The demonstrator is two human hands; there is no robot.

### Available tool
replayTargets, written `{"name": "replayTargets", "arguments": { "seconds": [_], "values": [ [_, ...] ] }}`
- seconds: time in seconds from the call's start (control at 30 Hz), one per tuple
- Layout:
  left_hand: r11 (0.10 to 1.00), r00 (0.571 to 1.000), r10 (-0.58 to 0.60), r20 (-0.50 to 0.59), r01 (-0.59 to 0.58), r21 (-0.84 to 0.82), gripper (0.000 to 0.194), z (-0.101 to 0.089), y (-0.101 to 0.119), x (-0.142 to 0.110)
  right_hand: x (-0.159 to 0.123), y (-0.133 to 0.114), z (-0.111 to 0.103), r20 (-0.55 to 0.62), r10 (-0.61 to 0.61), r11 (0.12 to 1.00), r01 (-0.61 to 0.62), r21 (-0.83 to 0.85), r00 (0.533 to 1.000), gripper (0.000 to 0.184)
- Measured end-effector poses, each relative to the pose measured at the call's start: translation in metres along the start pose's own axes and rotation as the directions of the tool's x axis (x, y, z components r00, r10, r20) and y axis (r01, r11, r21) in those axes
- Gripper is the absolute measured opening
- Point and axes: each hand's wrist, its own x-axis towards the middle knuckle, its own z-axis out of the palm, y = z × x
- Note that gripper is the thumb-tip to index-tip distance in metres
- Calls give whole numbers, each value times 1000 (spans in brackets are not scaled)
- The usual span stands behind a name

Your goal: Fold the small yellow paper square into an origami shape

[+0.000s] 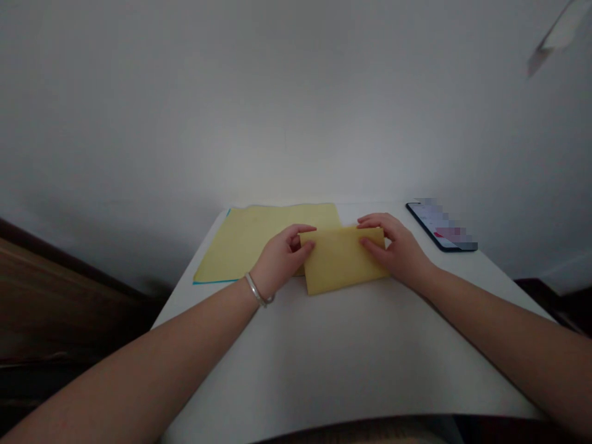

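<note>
The folded yellow sheet (342,262) lay near the middle of the far half of the white table (324,357), with its long edges running roughly across the table and slightly tilted. It was held between the two hands. The left hand (282,259) was at the sheet's left end, partly closed, with the thumb and fingertips gripping that edge. The right hand (398,250) was at the right end, also partly closed, with its fingers curled over the far edge and onto the upper face of the sheet. Both hands had hold of the sheet, and it rested on the table between them. The number of layers in the fold could not be determined.

A flat yellow sheet (245,246) lay toward the far left corner of the table, its right portion passing beneath the left hand and the folded sheet. A thin blue line (213,282) showed along its near edge. A silver bangle (257,290) encircled the left wrist. A smartphone (439,225) lay face up at the far right corner, just beyond the right hand; its screen was pixelated. The table's far edge stood near a plain white wall (296,111).
</note>
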Motion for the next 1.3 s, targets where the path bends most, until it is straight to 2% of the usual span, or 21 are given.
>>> {"name": "replayTargets", "arguments": {
  "seconds": [0.1,0.2,0.27,0.37,0.47,0.53,0.73,0.9,1.07,1.3],
  "values": [
    [992,999,34,-13,-32,119,30,0,1,-1,3,-3,-2,-41,-156,978,149,-149,987,9],
    [979,999,53,-12,-50,196,28,-1,2,-1,3,-3,-2,-3,-173,975,171,-143,985,9],
    [977,999,51,-12,-47,206,27,-1,4,-1,2,-3,-1,15,-134,984,135,-115,991,8],
    [986,1000,14,-9,-12,169,27,-1,6,-2,0,-5,1,38,39,999,-37,-37,999,5],
    [996,1000,-30,-6,30,83,27,0,7,-3,-1,-8,3,100,220,971,-227,72,970,7],
    [999,999,-45,-6,46,21,27,1,7,-4,-1,-9,4,134,277,948,-293,124,952,9],
    [998,998,-56,25,57,-26,30,2,4,-4,0,-6,5,114,307,946,-316,78,945,11],
    [996,999,37,-12,-36,81,30,-1,5,-4,0,-4,5,86,324,937,-332,112,942,12],
    [999,999,34,-34,-33,41,27,0,5,-5,-1,-4,4,64,360,911,-366,190,931,14],
    [999,997,42,-59,-40,26,28,0,3,-4,-2,-1,5,70,365,910,-372,182,928,17]
  ]
}}
